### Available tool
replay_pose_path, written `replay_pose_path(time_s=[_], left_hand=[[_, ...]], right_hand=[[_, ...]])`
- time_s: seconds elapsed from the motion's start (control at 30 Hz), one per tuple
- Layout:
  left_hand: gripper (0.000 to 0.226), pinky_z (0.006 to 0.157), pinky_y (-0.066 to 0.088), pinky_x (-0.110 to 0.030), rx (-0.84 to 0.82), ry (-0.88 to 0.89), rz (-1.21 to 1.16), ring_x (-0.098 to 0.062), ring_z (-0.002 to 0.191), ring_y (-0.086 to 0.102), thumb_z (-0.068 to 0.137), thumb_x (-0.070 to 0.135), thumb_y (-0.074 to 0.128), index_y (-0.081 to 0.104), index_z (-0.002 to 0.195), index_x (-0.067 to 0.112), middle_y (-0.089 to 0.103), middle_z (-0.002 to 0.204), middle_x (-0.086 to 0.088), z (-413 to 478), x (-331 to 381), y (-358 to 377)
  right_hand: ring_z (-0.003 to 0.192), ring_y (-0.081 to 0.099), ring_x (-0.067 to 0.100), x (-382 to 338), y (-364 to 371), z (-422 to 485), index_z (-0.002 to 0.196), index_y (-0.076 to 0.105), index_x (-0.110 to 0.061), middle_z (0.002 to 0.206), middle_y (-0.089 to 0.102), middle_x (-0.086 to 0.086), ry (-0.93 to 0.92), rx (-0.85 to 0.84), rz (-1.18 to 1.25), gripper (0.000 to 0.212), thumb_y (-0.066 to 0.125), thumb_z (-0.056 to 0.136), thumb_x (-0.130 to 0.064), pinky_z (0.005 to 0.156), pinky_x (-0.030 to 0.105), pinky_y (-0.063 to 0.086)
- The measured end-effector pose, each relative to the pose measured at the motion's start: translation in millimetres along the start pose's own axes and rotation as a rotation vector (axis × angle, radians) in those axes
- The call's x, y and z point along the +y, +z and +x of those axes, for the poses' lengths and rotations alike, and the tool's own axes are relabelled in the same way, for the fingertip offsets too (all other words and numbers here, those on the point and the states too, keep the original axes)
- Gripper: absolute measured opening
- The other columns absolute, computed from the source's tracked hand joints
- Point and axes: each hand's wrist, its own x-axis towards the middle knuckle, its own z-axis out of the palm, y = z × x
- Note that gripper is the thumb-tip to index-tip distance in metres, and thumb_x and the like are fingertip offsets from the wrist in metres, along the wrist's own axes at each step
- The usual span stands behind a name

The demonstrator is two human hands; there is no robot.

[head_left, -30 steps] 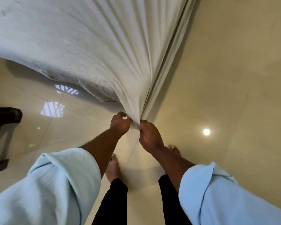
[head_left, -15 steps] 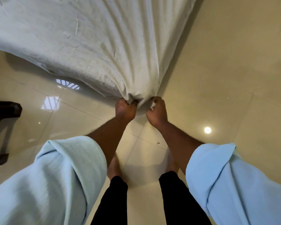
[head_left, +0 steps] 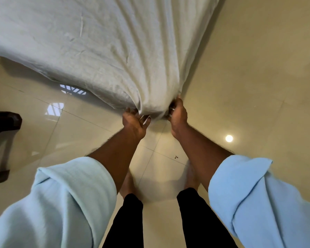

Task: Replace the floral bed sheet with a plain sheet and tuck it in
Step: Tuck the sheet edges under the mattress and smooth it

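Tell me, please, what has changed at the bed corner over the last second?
Both hands carried the gathered plain sheet forward, away from the body. The left hand let go and now presses it under; the right hand still grips it.

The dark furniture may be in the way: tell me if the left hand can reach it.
Probably not. The left hand is at the sheet, and the furniture stands well off to the left across the floor; a step looks needed.

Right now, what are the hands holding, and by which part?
The plain sheet, by its gathered near corner. The right hand curls round the bunched cloth; the left hand pushes against it with straighter fingers, tips hidden.
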Motion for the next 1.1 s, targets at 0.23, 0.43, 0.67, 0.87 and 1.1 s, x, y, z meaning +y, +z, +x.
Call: replay_pose_path(time_s=[0.23,0.43,0.67,0.87,1.1], left_hand=[[0.089,0.105,0.048,-0.049,0.004,-0.129,-0.227,-0.034,0.111,0.059,0.079,0.09,0.034,0.059,0.13,0.021,0.06,0.13,-0.011,-13.9,10.5,27.5],[0.11,0.11,0.039,-0.061,-0.076,-0.106,-0.368,-0.04,0.13,0.053,0.057,0.103,0.034,0.057,0.14,0.035,0.059,0.142,-0.009,-23.9,16.8,37.3],[0.08,0.103,0.044,-0.061,-0.046,-0.082,-0.348,-0.04,0.129,0.054,0.083,0.084,0.03,0.057,0.14,0.035,0.061,0.138,-0.009,-26.8,33.5,32.8],[0.052,0.092,0.052,-0.044,0.121,-0.263,-0.174,-0.03,0.111,0.059,0.096,0.051,0.036,0.058,0.134,0.024,0.058,0.139,-0.006,-22.8,29.2,39.9],[0.072,0.116,0.034,-0.05,0.073,-0.251,-0.142,-0.03,0.144,0.039,0.097,0.067,0.025,0.034,0.155,0.025,0.04,0.157,-0.004,-13.1,43.2,35.5]], right_hand=[[0.113,0.064,0.018,-19.2,20.3,-4.9,0.135,0.063,-0.025,0.126,0.071,-0.003,0.067,-0.083,-0.008,0.06,0.028,0.102,-0.06,0.074,0.03,0.051],[0.116,0.068,0.026,-27.5,18.1,-6.1,0.115,0.074,-0.028,0.119,0.075,0.001,0.159,-0.137,0.441,0.047,0.044,0.096,-0.059,0.1,0.042,0.053],[0.138,0.049,0.039,-29.5,41.2,10.5,0.145,0.056,-0.032,0.15,0.055,0.008,0.301,-0.411,0.503,0.088,0.047,0.077,-0.087,0.117,0.057,0.033],[0.137,0.05,0.041,-14.6,35.3,30.9,0.144,0.057,-0.033,0.149,0.055,0.009,0.439,-0.423,0.486,0.103,0.05,0.063,-0.096,0.117,0.058,0.032],[0.144,0.04,0.041,-17.6,33.8,30.0,0.152,0.045,-0.036,0.157,0.045,0.008,0.433,-0.544,0.524,0.108,0.045,0.065,-0.1,0.117,0.063,0.027]])
